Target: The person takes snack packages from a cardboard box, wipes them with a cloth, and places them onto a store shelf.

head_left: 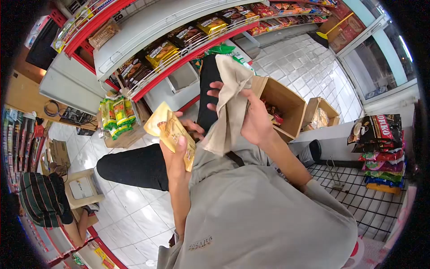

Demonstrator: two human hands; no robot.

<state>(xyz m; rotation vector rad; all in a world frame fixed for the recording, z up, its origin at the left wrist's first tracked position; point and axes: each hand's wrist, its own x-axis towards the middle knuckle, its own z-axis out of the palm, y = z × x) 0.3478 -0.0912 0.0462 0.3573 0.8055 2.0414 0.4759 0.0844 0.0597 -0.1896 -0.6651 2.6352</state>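
My left hand (175,158) is closed around a yellow snack packet (168,130), its printed side facing up towards me. My right hand (257,117) grips a crumpled beige cloth (230,96), which hangs down between thumb and fingers. Packet and cloth are held apart, above my lap. Beyond them, a shelf with a red edge carries several brown packets and gold packets (162,54). Part of my right palm is hidden behind the cloth.
Open cardboard boxes (293,107) with packets stand to the right. Green-yellow packets (118,112) sit on a box at left. A person in a striped shirt (42,199) is at far left. Coffee packets (378,132) hang by a wire rack (358,197) at right.
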